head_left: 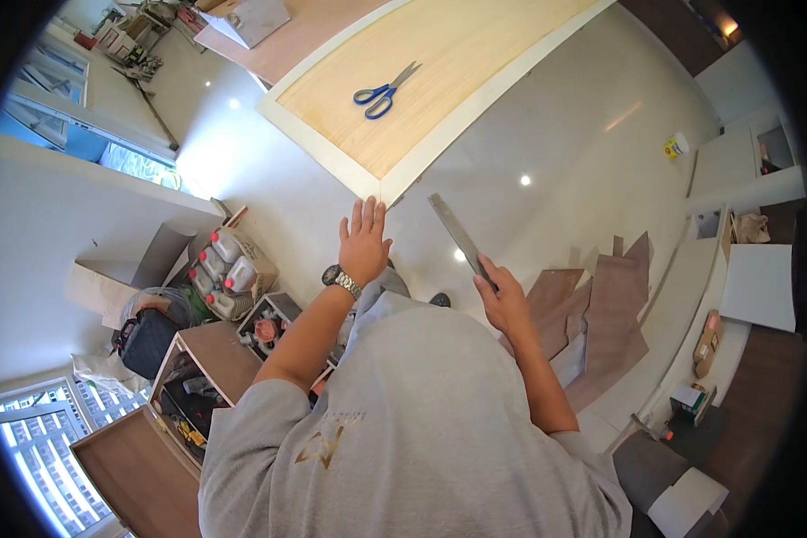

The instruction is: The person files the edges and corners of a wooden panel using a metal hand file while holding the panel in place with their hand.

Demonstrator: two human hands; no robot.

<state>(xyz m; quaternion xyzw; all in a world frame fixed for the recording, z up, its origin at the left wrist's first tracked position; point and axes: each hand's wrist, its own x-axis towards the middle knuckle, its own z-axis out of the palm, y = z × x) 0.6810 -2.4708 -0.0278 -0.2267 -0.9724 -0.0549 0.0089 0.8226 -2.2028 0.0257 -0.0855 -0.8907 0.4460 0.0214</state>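
Note:
A wooden panel (332,112) with a pale border reaches away from me, one corner pointing my way. My left hand (365,240) lies with outstretched fingers at that corner, fingertips touching its edge. In my right hand (502,291) is a long flat metal file (455,229), gripped at its dark handle end. The file tilts up to the left, its tip apart from the panel's edge. Blue-handled scissors (387,91) rest on the panel, blades slightly apart.
Brown veneer sheets (601,314) lie on the floor to the right. At the left are a carton with red-capped bottles (229,264), a black bag (150,343) and an open wooden tool box (208,359). A white-and-yellow tub (675,145) is on the floor far right.

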